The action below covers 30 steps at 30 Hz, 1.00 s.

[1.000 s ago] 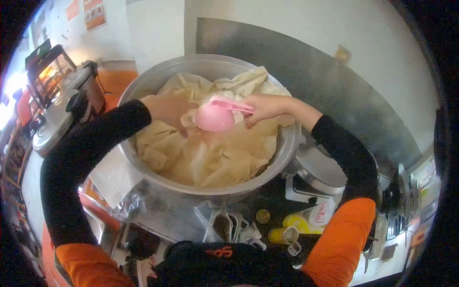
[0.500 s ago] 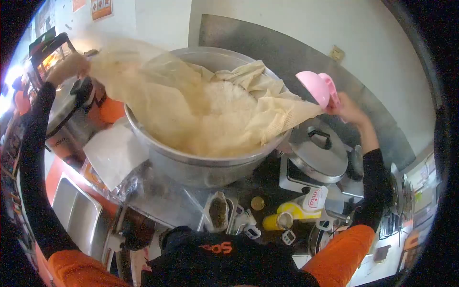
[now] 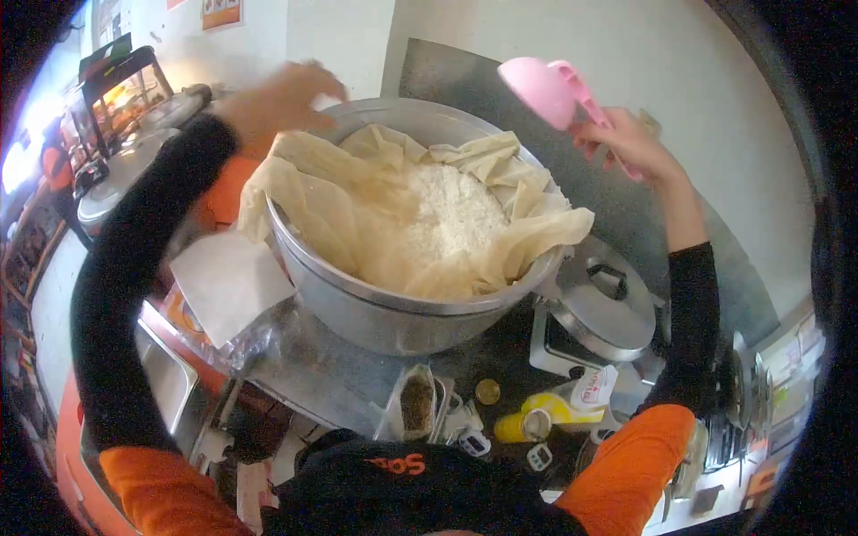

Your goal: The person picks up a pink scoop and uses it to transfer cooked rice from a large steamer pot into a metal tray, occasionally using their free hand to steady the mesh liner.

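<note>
A large metal pot (image 3: 384, 322) stands in the middle, lined with a beige cloth (image 3: 317, 179) whose edges hang over the rim on both sides. White cooked rice (image 3: 460, 214) lies inside the cloth, with a haze like steam over its left part. Above the pot's back left rim is my left hand (image 3: 290, 96), fingers apart and holding nothing. My right hand (image 3: 635, 147) is raised to the right of the pot, closed round the handle of a pink plastic scoop (image 3: 541, 92). The scoop's rounded bowl points up and left, clear of the cloth.
Right of the pot, a metal lid (image 3: 599, 304) with a black handle sits on a white appliance. Yellow bottles (image 3: 563, 409), small timers (image 3: 474, 442) and an open bag of dark contents (image 3: 416, 404) stand at the front. White paper (image 3: 231, 281) lies left, near a metal pan (image 3: 170, 375).
Both hands have let go of the cloth, which has dropped onto the pot's rim. My left hand has moved right over the pot's edge; my right hand has risen with the scoop.
</note>
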Each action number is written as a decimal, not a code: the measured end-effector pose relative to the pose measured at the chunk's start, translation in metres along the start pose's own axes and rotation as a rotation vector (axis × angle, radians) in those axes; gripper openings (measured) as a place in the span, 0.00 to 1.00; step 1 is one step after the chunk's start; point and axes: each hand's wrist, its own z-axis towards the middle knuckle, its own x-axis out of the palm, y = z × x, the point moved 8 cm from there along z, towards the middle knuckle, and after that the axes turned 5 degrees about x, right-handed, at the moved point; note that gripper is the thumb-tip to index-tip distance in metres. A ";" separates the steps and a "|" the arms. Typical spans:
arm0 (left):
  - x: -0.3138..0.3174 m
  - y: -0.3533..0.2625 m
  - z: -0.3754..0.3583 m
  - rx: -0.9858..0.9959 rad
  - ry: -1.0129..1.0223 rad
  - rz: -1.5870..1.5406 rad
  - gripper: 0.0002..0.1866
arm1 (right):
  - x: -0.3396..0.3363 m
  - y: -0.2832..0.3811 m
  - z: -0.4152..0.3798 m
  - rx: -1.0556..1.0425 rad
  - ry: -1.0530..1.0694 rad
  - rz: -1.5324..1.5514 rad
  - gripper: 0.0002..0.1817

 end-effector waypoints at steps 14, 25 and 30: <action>0.192 0.042 0.086 0.118 0.720 0.241 0.27 | -0.010 -0.041 -0.036 0.010 0.032 -0.131 0.12; -0.056 0.250 -0.056 -0.601 0.038 0.572 0.24 | -0.005 -0.051 -0.012 0.028 0.024 -0.073 0.11; -0.025 0.034 -0.001 0.014 -0.111 0.196 0.09 | 0.121 0.015 -0.010 -0.357 0.481 0.138 0.22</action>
